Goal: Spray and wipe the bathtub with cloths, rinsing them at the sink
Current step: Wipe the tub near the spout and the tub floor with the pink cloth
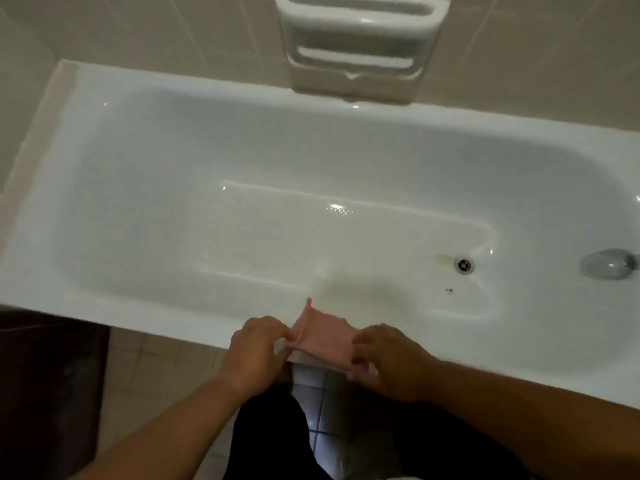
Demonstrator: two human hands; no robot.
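A white bathtub fills the view, its near rim running across the lower part. A pink cloth is stretched over that near rim between my hands. My left hand pinches the cloth's left edge. My right hand grips its right edge. One corner of the cloth sticks up toward the tub floor. The drain sits at the right end of the tub floor, with a small dark speck near it.
A grey overflow knob is on the tub's right wall. A white built-in soap holder juts from the beige tiled wall behind. A dark panel stands at the lower left. Tiled floor and my dark trousers lie below.
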